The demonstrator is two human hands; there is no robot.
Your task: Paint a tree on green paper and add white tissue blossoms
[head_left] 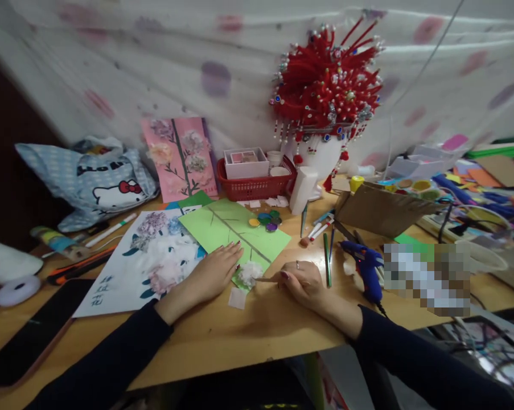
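Observation:
My left hand (218, 266) lies flat, fingers stretched out, across the near edge of a light green sheet (222, 225) with a drawn branch. Beside its fingertips a white ruffled flower (250, 273) sits at the sheet's near corner. My right hand (303, 283) is closed on a thin light-brown stick (267, 279), whose tip reaches the flower's right side; I cannot tell what kind of tool it is. A small white paper square (237, 298) rests on the table just below the flower. Left of my left hand is a white sheet (124, 279) with ruffled flowers and handwriting.
Right of my right hand lie a green pen (327, 261) and a blue glue gun (367, 270). Small paint pots (271, 222) stand beyond the sheet. Behind are a red basket (257, 187) and a red beaded headdress (329, 85). A phone (30, 336) lies front left.

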